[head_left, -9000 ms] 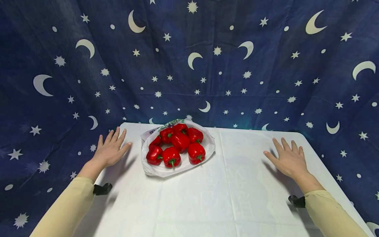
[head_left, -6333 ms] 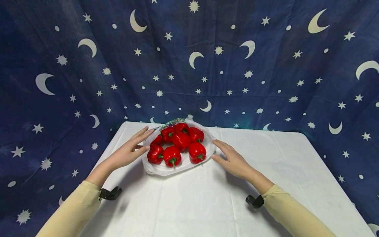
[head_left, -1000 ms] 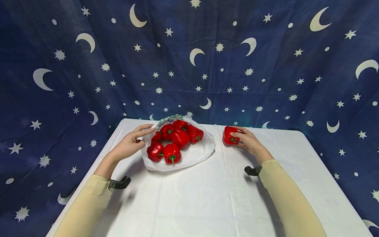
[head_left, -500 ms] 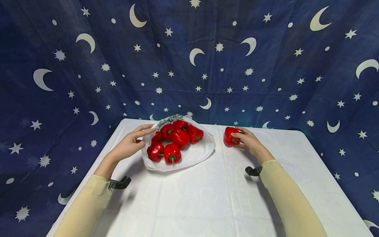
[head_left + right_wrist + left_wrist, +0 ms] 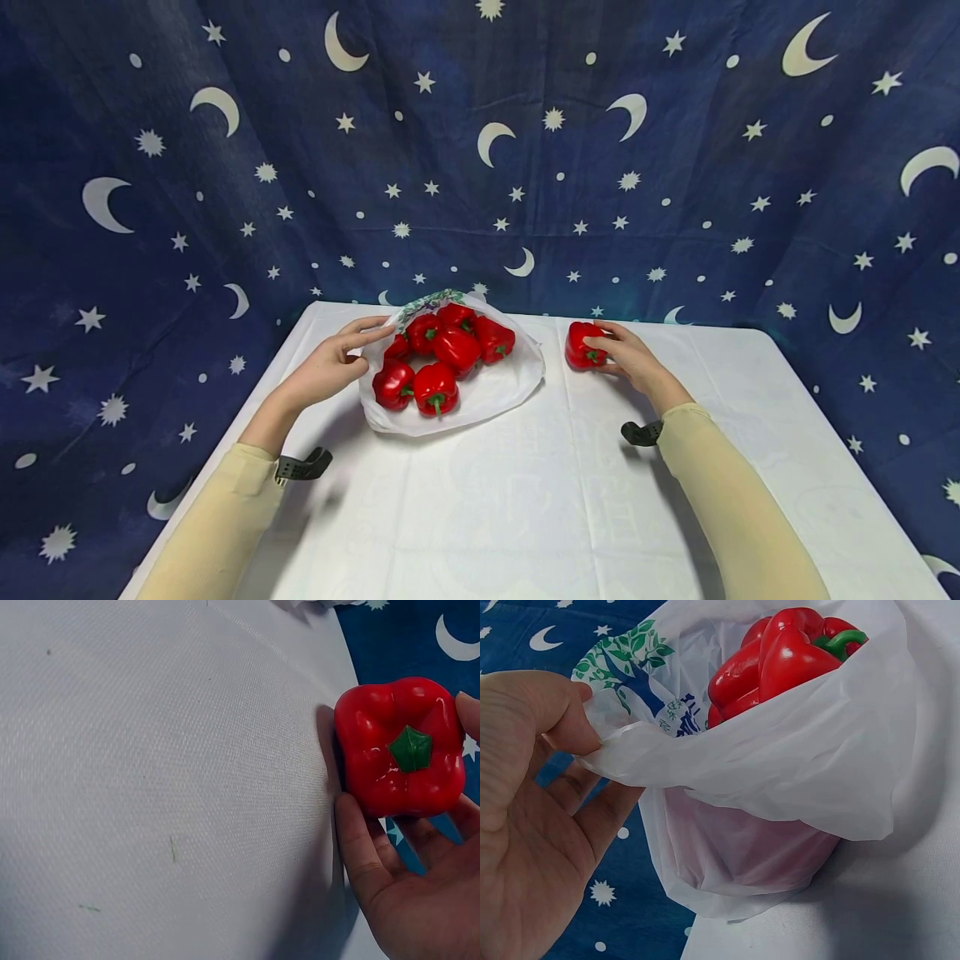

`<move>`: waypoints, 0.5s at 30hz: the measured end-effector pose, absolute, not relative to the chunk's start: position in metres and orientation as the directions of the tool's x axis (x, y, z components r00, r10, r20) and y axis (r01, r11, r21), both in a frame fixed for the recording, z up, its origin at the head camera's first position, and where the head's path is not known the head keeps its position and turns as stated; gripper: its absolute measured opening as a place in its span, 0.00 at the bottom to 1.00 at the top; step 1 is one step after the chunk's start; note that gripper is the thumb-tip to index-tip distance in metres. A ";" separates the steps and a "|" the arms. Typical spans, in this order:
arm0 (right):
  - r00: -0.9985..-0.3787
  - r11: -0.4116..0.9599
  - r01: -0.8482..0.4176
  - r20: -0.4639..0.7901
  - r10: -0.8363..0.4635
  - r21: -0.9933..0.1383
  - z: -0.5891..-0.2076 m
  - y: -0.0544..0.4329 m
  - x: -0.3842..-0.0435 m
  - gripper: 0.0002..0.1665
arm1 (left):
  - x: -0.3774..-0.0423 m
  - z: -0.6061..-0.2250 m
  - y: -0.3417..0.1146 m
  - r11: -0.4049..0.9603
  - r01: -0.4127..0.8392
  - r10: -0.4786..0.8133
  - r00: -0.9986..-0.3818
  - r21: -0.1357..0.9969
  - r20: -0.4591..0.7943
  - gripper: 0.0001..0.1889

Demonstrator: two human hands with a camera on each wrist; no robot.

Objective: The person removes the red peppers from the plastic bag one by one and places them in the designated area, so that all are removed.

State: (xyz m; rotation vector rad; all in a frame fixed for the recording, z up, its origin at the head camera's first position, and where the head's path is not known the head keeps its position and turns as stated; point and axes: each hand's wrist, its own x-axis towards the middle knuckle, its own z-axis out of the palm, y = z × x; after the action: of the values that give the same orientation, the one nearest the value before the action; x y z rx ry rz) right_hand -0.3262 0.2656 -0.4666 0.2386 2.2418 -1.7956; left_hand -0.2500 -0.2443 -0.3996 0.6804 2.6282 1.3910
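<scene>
A white plastic bag [image 5: 498,396] with a green and blue tree print lies with its mouth towards me, holding several red bell peppers [image 5: 456,350]. At its left rim, my left hand [image 5: 326,367] pinches the plastic between thumb and finger, as the left wrist view shows on the bag's edge [image 5: 802,765]. To the right of the bag, my right hand [image 5: 633,362] grips another red bell pepper [image 5: 579,346], thumb on one side and fingers on the other. In the right wrist view this pepper [image 5: 367,750] turns its green stem towards the camera, close to the tablecloth.
A white cloth covers the table [image 5: 495,500], which ends at the back just behind the bag and held pepper. Dark blue fabric [image 5: 675,125] printed with moons and stars hangs behind and at both sides. Black wrist straps [image 5: 303,464] sit on both arms.
Both hands were apart from the bag at first, then came to its sides. One pepper has left the bag's front right and is in my right hand. Over the last second almost nothing moves.
</scene>
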 end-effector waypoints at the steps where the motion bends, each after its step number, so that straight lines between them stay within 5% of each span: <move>1: -0.953 0.225 0.284 -0.299 -0.036 -0.932 -0.467 0.265 -0.326 0.49 | -0.250 -0.400 -0.244 0.486 0.343 0.424 -0.897 0.804 0.126 0.33; 15: -0.956 0.319 0.266 -0.292 -0.036 -0.910 -0.468 0.263 -0.328 0.51 | -0.251 -0.401 -0.244 0.487 0.338 0.422 -0.898 0.805 0.122 0.33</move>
State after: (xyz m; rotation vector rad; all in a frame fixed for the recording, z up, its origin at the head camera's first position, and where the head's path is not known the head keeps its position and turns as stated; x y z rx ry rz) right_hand -0.3278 0.2633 -0.4677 0.2076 2.3288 -1.6819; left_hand -0.2506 -0.2444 -0.4015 0.6740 2.6286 1.3907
